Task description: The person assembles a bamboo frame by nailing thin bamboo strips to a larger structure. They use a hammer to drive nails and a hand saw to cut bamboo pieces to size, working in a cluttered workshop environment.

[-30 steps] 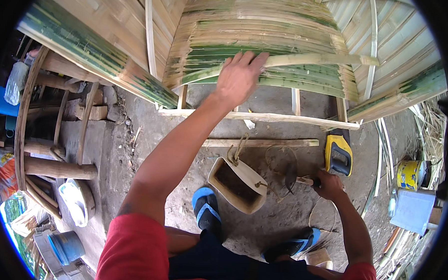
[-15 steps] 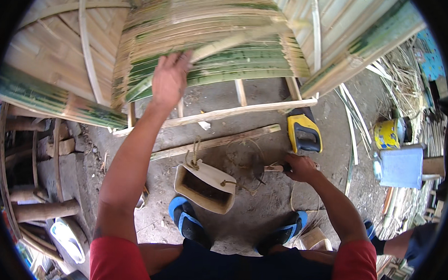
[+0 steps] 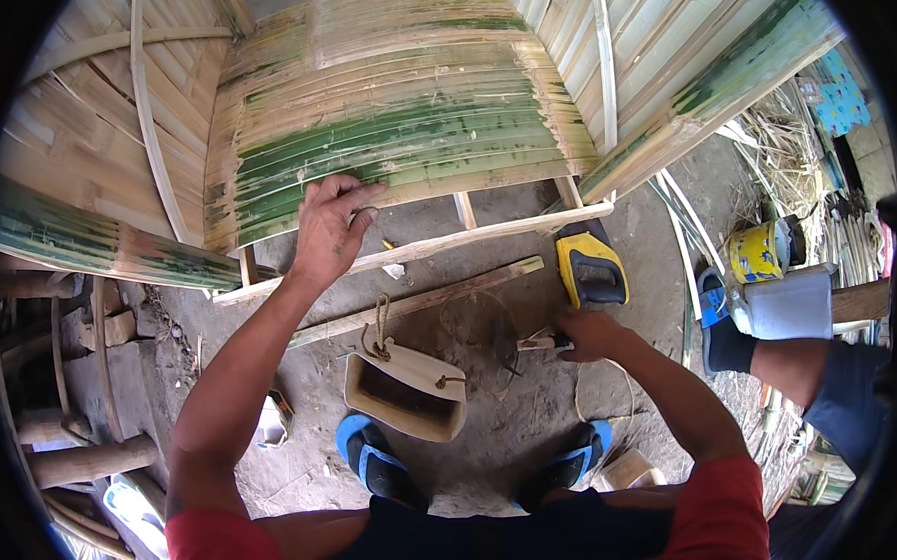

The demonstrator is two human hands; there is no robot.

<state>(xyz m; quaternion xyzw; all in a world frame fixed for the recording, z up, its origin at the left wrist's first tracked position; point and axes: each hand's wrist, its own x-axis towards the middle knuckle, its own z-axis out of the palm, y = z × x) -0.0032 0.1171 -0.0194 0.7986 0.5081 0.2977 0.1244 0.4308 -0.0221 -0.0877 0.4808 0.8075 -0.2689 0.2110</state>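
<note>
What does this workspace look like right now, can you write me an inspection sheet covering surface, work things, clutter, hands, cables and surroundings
Surface: bare grey dirt ground, dusty and uneven.
Job's things: curved panel of green and tan split bamboo slats on a pale wooden frame rail; small tool low over the ground.
Clutter: open tan rectangular box with rope handle; yellow and black handsaw handle; long wooden lath; yellow can.
Hands: left hand flat on the panel's lower edge; right hand closed on the small tool.
Cables: nothing seen, only thin loops of string or wire.
Surroundings: bamboo panels either side, logs at left, another person's leg at right.
</note>
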